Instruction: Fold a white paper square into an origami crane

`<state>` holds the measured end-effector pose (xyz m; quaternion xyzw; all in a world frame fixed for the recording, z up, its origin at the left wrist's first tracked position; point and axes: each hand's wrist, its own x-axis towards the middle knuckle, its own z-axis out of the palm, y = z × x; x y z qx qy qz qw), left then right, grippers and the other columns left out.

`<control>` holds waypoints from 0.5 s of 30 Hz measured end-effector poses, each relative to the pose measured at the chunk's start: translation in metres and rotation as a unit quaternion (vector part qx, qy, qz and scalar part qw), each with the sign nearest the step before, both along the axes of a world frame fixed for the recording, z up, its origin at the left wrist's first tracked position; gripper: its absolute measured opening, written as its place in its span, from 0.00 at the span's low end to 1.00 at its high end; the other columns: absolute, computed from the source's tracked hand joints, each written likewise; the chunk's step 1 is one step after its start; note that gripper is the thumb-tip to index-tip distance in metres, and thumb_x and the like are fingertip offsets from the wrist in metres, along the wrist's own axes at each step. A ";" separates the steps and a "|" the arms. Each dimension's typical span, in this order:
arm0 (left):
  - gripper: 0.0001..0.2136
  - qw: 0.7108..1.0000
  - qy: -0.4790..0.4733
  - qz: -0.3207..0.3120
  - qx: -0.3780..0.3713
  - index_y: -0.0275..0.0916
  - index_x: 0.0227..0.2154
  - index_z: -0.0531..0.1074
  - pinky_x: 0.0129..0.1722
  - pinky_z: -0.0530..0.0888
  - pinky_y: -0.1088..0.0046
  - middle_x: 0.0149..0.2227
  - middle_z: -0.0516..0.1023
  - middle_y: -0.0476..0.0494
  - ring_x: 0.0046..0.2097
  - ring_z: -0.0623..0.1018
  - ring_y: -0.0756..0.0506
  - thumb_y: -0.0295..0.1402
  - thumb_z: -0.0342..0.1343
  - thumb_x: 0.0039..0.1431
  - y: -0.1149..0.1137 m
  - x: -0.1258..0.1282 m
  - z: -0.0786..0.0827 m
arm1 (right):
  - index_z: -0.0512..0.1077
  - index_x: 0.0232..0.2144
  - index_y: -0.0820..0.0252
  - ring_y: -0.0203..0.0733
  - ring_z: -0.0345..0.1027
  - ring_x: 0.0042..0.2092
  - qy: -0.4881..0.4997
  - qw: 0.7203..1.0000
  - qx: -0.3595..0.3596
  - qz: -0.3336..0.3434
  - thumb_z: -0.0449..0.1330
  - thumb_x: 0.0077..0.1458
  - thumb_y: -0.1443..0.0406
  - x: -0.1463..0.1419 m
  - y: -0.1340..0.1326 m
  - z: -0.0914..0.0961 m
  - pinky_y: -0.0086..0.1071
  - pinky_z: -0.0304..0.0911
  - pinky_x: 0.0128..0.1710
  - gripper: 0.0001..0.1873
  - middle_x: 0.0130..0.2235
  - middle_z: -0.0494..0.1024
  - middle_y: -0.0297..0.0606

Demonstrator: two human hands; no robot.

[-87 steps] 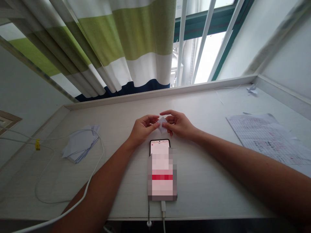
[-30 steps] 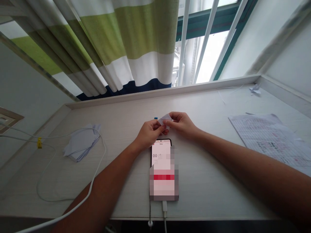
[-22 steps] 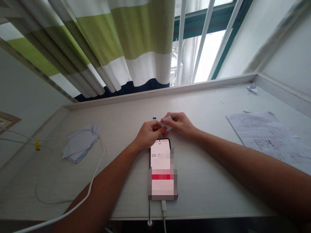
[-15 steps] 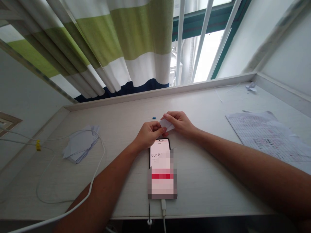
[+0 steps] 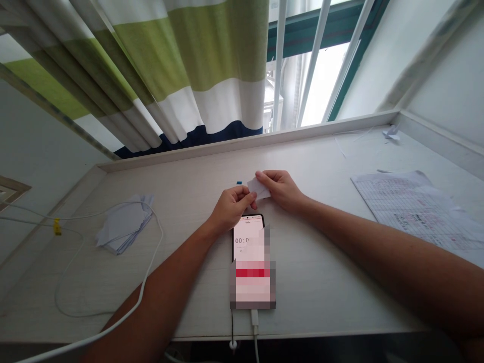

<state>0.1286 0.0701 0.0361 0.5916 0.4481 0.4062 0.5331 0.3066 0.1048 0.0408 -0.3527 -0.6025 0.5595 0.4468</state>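
Between my hands, just above the far end of the phone, is a small piece of white paper (image 5: 259,188). My left hand (image 5: 235,205) pinches its lower left part between thumb and fingers. At its upper right, my right hand (image 5: 280,187) grips it with the thumb on top; the fingers beneath are partly hidden. A faint crease or edge runs across the paper. The phone (image 5: 248,242) lies flat on the desk below my hands, its lower part pixelated, with a timer-like display at the top. Behind my left hand lies a tiny blue piece (image 5: 239,183).
A stack of white paper pieces (image 5: 123,224) lies left, crossed by a white cable (image 5: 162,237). Written sheets (image 5: 408,206) lie right, and a crumpled paper scrap (image 5: 391,133) sits in the far right corner. A charging cable (image 5: 254,320) runs over the desk's front edge (image 5: 204,337).
My right hand has shifted slightly up and the paper is turned a little, showing more of its face. My left fingers cover less of it. The view has moved slightly.
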 end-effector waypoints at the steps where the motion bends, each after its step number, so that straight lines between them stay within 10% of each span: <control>1: 0.16 1.000 0.003 0.002 0.005 0.37 0.27 0.73 0.28 0.67 0.75 0.25 0.79 0.46 0.26 0.72 0.51 0.46 0.64 0.59 0.001 -0.001 -0.001 | 0.74 0.25 0.62 0.36 0.63 0.26 0.010 1.000 -0.013 0.008 0.61 0.58 0.42 0.000 0.001 -0.001 0.31 0.60 0.26 0.29 0.24 0.73 0.36; 10: 0.15 1.000 0.006 0.006 0.026 0.37 0.32 0.73 0.35 0.73 0.71 0.29 0.81 0.43 0.31 0.78 0.47 0.45 0.63 0.60 0.005 -0.006 -0.008 | 0.78 0.31 0.61 0.37 0.70 0.31 -0.001 1.000 -0.005 -0.001 0.72 0.49 0.50 -0.001 -0.003 -0.003 0.31 0.69 0.30 0.20 0.30 0.79 0.36; 15: 0.14 0.967 0.111 0.064 0.219 0.40 0.46 0.70 0.45 0.76 0.64 0.45 0.80 0.41 0.47 0.79 0.43 0.34 0.64 0.59 0.005 -0.010 -0.008 | 0.76 0.31 0.61 0.35 0.69 0.27 0.047 0.998 -0.015 -0.044 0.73 0.48 0.51 -0.002 0.000 -0.007 0.30 0.68 0.27 0.20 0.28 0.78 0.34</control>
